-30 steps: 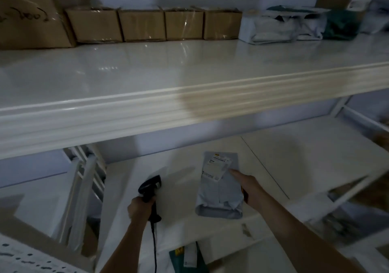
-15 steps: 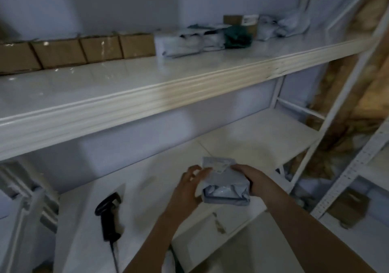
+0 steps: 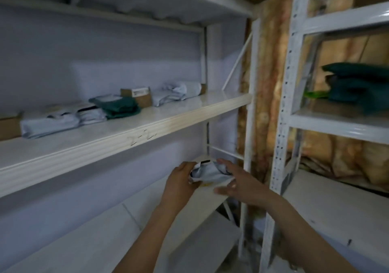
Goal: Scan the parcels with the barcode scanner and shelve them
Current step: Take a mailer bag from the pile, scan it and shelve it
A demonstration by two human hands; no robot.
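Two bare hands hold one small grey plastic mailer parcel (image 3: 207,172) in the air, below the front edge of the middle shelf (image 3: 130,138) and above the lower shelf board (image 3: 88,239). The left hand (image 3: 181,181) grips the parcel's left end with curled fingers; the right hand (image 3: 237,181) cups its right end, thumb on top and fingers spread beneath. On the middle shelf, near the back wall, other parcels lie in a row — a flat grey mailer (image 3: 52,122), a dark green bag (image 3: 119,107), a small cardboard box (image 3: 140,96) and a crumpled grey mailer (image 3: 179,90). A handwritten mark shows on that shelf's front edge. To the right of the middle shelf stands a white metal rack (image 3: 284,108) — on it sits a dark green bundle (image 3: 357,85).
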